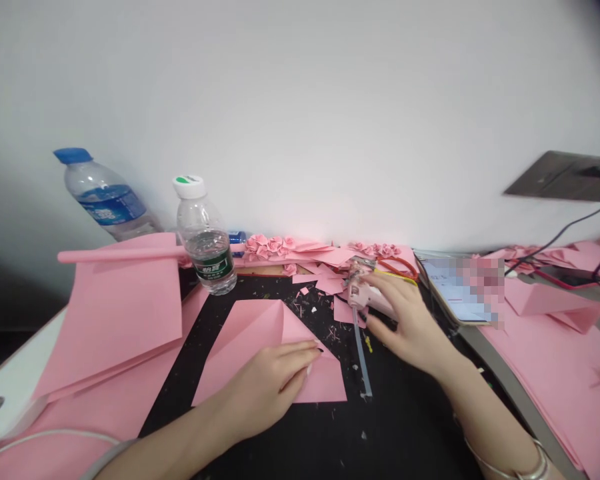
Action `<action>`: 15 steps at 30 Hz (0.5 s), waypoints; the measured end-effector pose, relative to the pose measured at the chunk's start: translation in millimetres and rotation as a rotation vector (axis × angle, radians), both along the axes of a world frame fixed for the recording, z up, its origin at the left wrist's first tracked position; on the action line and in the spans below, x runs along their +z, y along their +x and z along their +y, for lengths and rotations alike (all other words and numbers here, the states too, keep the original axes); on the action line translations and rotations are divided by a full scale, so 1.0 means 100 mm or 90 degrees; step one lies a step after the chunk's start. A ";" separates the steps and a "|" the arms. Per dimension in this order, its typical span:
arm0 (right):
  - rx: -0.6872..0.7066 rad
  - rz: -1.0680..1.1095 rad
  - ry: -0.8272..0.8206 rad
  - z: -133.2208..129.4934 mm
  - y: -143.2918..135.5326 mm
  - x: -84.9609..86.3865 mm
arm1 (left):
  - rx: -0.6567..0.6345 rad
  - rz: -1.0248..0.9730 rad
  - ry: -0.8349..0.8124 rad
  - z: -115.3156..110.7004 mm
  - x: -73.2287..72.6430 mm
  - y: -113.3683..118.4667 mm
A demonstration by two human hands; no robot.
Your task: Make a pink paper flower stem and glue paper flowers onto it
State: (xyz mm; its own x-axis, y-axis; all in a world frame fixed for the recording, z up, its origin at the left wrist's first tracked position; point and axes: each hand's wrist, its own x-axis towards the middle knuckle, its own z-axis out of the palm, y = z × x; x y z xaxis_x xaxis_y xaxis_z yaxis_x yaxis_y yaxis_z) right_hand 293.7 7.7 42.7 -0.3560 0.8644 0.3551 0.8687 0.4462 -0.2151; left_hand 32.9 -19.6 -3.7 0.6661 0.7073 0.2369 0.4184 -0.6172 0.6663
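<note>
My left hand [267,387] lies flat on a folded pink paper sheet [253,333] on the black mat [290,440], fingers together pressing its right part. My right hand [413,323] reaches over a pink hot glue gun [363,293] lying on the mat, fingers curled around its body. A clear glue stick [361,357] juts out of the gun toward me. Small pink paper scraps [330,283] lie around the gun.
Two water bottles, one with a blue cap [103,197] and one with a white cap [205,237], stand at the back left. A rolled pink tube [120,254] and pink sheets [115,310] lie left. Paper roses [270,245] line the wall. A phone [460,290], cables and more pink paper [555,360] sit right.
</note>
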 end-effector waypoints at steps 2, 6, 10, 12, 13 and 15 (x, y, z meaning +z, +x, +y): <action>0.102 0.002 -0.027 -0.10 -0.20 -0.02 | 0.006 -0.025 -0.019 0.00 0.01 0.00; 0.236 -0.058 -0.113 -0.25 -0.52 -0.19 | 0.026 -0.060 -0.020 0.00 0.02 -0.02; 0.237 -0.081 -0.118 -0.26 -0.60 -0.33 | 0.022 -0.041 0.011 -0.01 0.04 -0.08; 0.226 -0.084 -0.103 -0.24 -0.59 -0.35 | 0.030 -0.034 0.076 0.00 0.07 -0.14; 0.220 -0.087 -0.097 -0.23 -0.57 -0.35 | 0.055 -0.035 0.124 0.02 0.10 -0.17; 0.207 -0.098 -0.088 -0.22 -0.55 -0.34 | 0.177 -0.079 0.263 0.07 0.15 -0.24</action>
